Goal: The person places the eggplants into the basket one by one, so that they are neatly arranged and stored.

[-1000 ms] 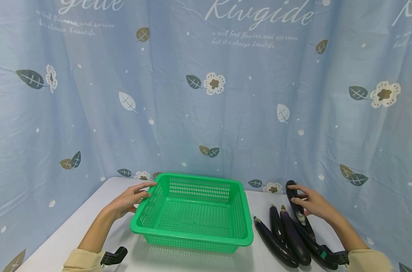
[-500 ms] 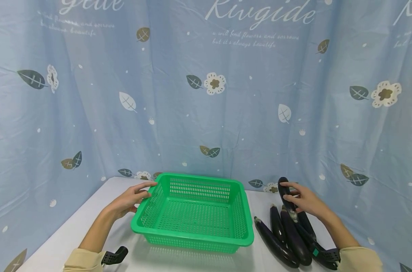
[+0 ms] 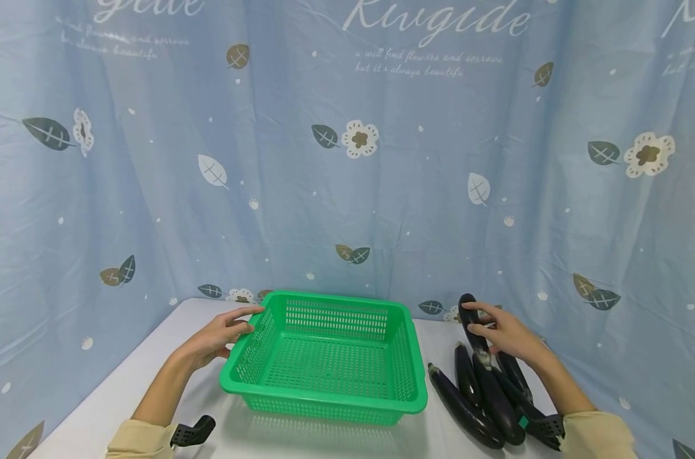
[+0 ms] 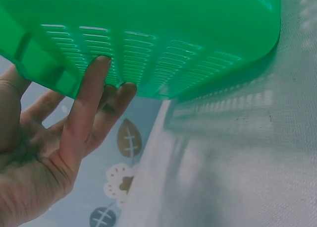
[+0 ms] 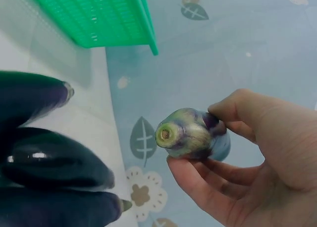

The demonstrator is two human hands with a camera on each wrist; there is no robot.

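Container, one: a green plastic basket (image 3: 324, 396), rectangular with rounded corners, a smooth rolled rim and walls cut with rows of narrow slots; inside, its slotted floor is in full view. It stands on the worktop (image 3: 428, 336) in front of me, tilted slightly askew.

Eggplants, six that I can make out: one in hand, five lying on the worktop just right of the basket. The held eggplant (image 3: 476, 340) is long, dark and glossy, with a pale greenish cap. My right hand (image 3: 509, 331) pinches it between thumb and fingers — cap end low and toward me, rounded end up and away. The lying eggplants (image 3: 497, 400) sit in a close, roughly fanned group, slick-skinned and tapered; my right wrist partly hides one.

Left hand (image 3: 211, 338), one: it grips the basket by its left side, digits at the rim and against the slotted outer wall.

Backdrop, one: a blue cloth curtain (image 3: 347, 204), softly creased, printed with leaves, flowers and white script.

Sleeves, two: pale tan fabric (image 3: 143, 440) — one per forearm.
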